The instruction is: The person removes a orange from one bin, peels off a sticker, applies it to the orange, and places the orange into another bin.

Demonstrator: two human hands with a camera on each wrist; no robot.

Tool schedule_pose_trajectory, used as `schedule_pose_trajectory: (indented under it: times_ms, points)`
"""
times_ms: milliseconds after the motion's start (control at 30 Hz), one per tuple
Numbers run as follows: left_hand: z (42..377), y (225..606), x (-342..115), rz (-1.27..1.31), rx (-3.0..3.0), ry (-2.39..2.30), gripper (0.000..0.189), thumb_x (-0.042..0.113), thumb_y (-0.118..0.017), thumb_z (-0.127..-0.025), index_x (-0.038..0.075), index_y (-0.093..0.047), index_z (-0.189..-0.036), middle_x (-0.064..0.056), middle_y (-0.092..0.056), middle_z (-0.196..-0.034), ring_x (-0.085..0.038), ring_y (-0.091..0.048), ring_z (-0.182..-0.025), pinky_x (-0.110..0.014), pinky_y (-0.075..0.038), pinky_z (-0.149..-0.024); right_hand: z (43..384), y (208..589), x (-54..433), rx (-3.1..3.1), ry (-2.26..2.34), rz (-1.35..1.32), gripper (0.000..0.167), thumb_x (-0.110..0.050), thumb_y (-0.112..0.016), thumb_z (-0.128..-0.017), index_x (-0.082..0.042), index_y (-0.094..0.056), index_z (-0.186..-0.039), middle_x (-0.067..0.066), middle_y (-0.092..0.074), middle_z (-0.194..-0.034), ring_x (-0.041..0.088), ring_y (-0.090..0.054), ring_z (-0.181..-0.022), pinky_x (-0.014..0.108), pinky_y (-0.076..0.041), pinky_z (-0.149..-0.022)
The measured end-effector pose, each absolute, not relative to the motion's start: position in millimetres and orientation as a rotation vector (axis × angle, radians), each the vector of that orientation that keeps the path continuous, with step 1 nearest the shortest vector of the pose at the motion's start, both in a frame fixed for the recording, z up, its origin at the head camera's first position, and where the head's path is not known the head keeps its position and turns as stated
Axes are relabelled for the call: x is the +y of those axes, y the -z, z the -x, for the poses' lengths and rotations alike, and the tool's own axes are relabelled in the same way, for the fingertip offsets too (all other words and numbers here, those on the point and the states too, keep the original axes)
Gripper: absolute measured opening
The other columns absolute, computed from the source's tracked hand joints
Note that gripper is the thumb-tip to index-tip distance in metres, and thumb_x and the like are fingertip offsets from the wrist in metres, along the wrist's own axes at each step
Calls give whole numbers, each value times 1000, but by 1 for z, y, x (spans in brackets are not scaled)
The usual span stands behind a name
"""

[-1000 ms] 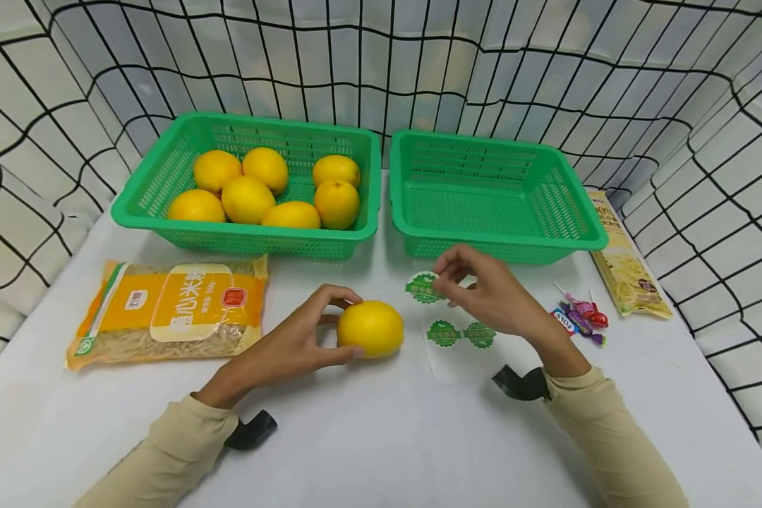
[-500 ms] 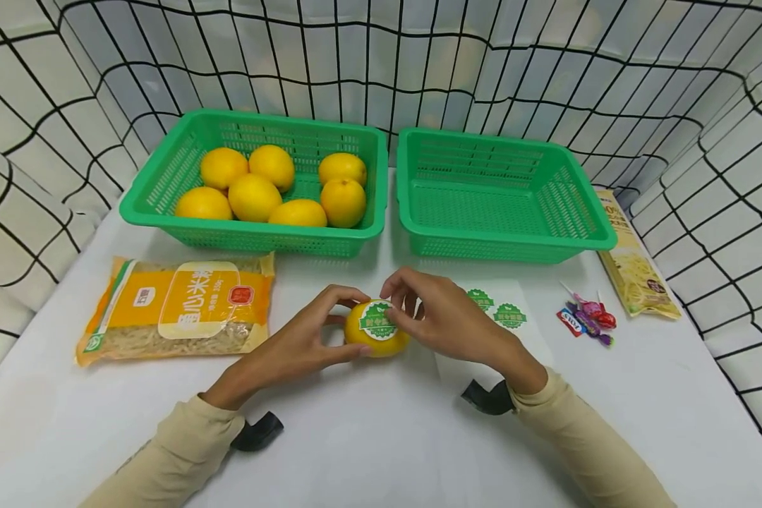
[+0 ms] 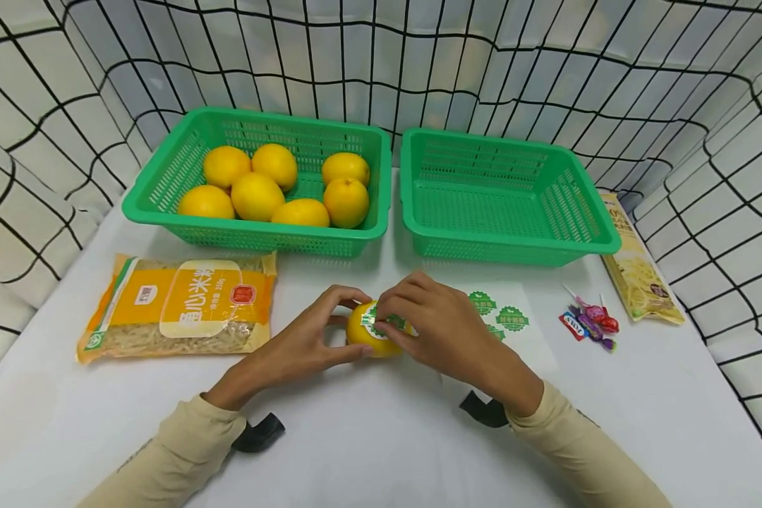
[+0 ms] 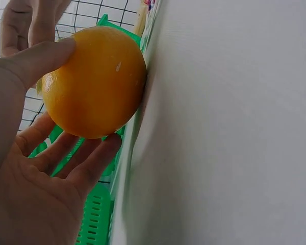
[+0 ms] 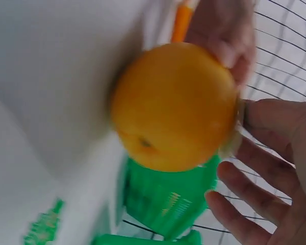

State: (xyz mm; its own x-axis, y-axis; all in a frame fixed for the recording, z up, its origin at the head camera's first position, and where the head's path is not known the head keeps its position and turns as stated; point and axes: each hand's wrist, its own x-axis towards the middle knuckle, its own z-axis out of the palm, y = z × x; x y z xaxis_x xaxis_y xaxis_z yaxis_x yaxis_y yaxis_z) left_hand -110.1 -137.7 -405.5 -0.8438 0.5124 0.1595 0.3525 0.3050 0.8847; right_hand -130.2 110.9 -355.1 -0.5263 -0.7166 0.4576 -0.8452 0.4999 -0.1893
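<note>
My left hand [image 3: 305, 339] grips a yellow-orange orange [image 3: 363, 331] on the white table, thumb on the near side and fingers round the far side. A round green-and-white sticker [image 3: 371, 321] lies against the top of the fruit. At the sticker's right part, my right hand [image 3: 441, 328] pinches it with thumb and fingertips, covering some of it. In the right wrist view the orange [image 5: 173, 107] shows its stem end, and a pale sticker edge [image 5: 231, 144] stands off its skin. Beneath the right hand lies a sheet of green stickers [image 3: 513, 319], partly hidden.
Behind, a green basket [image 3: 273, 240] holds several oranges [image 3: 257, 196]; another green basket [image 3: 508, 243] stands to its right. A noodle bag [image 3: 184, 307] lies left. Candies [image 3: 590, 324] and a yellow packet [image 3: 641, 264] lie right. Black wire mesh [image 3: 381, 63] encloses the table.
My right hand has come left from the sticker sheet to the orange, bringing a sticker onto its top. Its fingers now cover more of the sticker. The left hand keeps its grip.
</note>
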Motion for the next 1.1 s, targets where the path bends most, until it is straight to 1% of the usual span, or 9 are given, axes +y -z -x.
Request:
schedule_pose_trajectory:
  times_ms: [200,300,433,533,667,767,933,1000,1100]
  points:
    - [108,401,-138,-781,2406,-1600,65,18,-86,-92,14,-46,-143,0,-56,-141,-18,-55,-132,-42,-51,-113,130,359,110,-2415,-530,-1306,12,-25,-86,-92,-21,-77,-98,-10,-76,-104,11,-68,-101,24,-59,-76]
    - [107,399,-136,-794,2413,-1638,51,17,-82,-95,16,-52,-136,0,-57,-142,-18,-55,-134,-43,-55,-107,131,357,112,-2392,-514,-1336,14,-26,-87,-92,-20,-76,-97,-8,-77,-108,12,-69,-103,24,-59,-77]
    - [107,398,-133,-831,2451,-1631,26,17,-78,-99,21,-60,-118,-1,-59,-143,-18,-55,-136,-42,-58,-101,131,352,121,-2402,-540,-1354,17,-23,-90,-88,-18,-75,-93,-6,-75,-105,13,-65,-101,24,-58,-72]
    - [107,398,-133,-833,2466,-1615,19,17,-77,-100,21,-61,-110,-1,-59,-143,-19,-56,-134,-41,-59,-99,132,352,128,-2487,-616,-1343,17,-21,-90,-88,-18,-74,-94,-7,-72,-99,13,-61,-100,24,-57,-69]
    - [107,398,-134,-812,2461,-1615,18,17,-77,-100,21,-62,-108,-2,-59,-142,-19,-56,-134,-41,-59,-99,136,354,133,-2631,-712,-1329,11,-22,-84,-94,-17,-75,-97,-8,-70,-97,12,-60,-99,26,-57,-75]
    - [106,399,-133,-807,2474,-1609,21,17,-79,-98,21,-61,-108,-2,-59,-142,-19,-56,-134,-41,-59,-99,138,354,137,-2687,-754,-1304,9,-21,-83,-95,-18,-75,-97,-10,-69,-96,11,-60,-95,28,-57,-77]
    - [103,400,-128,-792,2528,-1620,29,19,-86,-92,20,-60,-106,-4,-60,-139,-21,-58,-131,-41,-59,-94,136,356,135,-2594,-875,-1256,14,-21,-86,-92,-17,-75,-100,-8,-69,-99,12,-62,-93,30,-59,-77]
    - [102,400,-124,-768,2561,-1628,33,20,-88,-90,20,-58,-104,-3,-60,-137,-20,-59,-130,-41,-58,-93,135,359,132,-2547,-876,-1247,16,-22,-87,-91,-16,-75,-101,-6,-70,-101,13,-64,-94,29,-59,-76]
    - [99,400,-116,-717,2639,-1614,37,24,-89,-89,20,-55,-103,-1,-60,-135,-19,-59,-127,-39,-57,-93,135,365,131,-2510,-803,-1224,14,-22,-88,-90,-16,-78,-98,-6,-72,-98,12,-65,-94,25,-58,-73]
